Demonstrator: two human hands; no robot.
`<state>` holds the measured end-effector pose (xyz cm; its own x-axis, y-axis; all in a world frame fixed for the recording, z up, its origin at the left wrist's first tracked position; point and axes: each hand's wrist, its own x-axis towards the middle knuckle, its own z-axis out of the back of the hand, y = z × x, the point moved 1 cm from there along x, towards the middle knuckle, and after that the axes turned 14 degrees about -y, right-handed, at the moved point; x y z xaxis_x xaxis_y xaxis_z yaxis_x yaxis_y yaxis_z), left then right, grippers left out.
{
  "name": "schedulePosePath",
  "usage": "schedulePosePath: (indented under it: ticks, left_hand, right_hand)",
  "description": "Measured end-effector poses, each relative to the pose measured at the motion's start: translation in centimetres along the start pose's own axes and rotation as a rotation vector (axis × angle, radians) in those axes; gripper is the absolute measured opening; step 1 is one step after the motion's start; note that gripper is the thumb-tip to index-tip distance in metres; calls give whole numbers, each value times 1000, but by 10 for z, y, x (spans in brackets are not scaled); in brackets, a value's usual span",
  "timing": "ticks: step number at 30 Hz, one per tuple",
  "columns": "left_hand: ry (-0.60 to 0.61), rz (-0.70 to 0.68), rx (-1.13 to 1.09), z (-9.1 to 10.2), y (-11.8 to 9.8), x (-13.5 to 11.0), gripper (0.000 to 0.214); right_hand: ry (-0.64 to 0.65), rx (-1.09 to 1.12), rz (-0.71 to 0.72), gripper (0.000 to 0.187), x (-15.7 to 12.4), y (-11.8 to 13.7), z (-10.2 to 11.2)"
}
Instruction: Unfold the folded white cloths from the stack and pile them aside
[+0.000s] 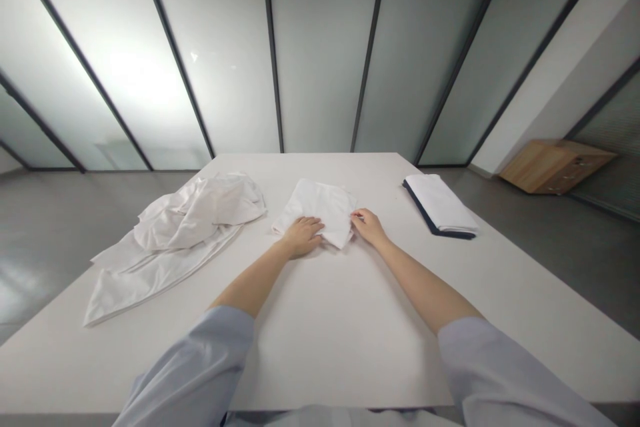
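1. The person is folding a small white cloth, folded into a rough rectangle (320, 210), which is lying on the white table (340, 320) directly under and between both hands; judging by its compact shape, the fold is well along and is being pressed or squared off.
2. The left hand (303, 235) is resting flat on the cloth's near left corner, fingers spread and extended, palm down, gripping nothing.
3. The right hand (367, 225) is touching the cloth's right edge, its fingertips drawn together as if pinching the hem; whether fabric is actually being held between them is too small to tell.
4. The next move is likely calling for the left hand to be pinning the cloth while the right is lifting or smoothing its edge, keeping the layers aligned.
5. Well to the left of the left hand, a loose heap of crumpled white garments (175, 240) is sprawling across the table.
6. Off to the right of the right hand, a neatly folded white cloth with a dark navy edge (440, 205) is lying apart.
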<state>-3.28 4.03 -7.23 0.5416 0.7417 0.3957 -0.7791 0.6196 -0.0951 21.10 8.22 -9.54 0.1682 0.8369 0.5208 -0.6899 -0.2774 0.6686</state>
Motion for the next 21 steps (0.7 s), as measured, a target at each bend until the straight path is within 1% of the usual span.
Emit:
schedulePosePath:
  ticks: [2,7,10,13,15,16,17,19,21]
  left_hand:
    - [-6,-5,-5,0,2,0,47]
    - [-21,-12,-16,1,7,-3,49]
    - [-58,3,26,3,8,-3,49]
    - [-77,70,47,3,7,-1,45]
    - [-82,176,-12,1,8,2,43]
    - [-103,257,-72,1,10,3,41]
    - [-148,355,-151,1,13,6,39]
    - [-309,567,-368,4,23,12,32]
    - [-541,752,-662,11,38,18,24]
  right_hand:
    - [-21,23,-21,18,0,1,1]
    - [-69,83,-126,22,1,0,-1]
    - [-90,112,-129,22,2,1,-2]
    - [-98,136,-117,22,2,1,-2]
    - [-101,143,-105,23,1,1,-2]
    - [-100,147,-102,23,1,1,-2]
    - [-99,152,-101,23,1,1,-1]
    - [-103,156,-108,22,1,0,-1]
    - [-109,129,-102,22,2,0,0]
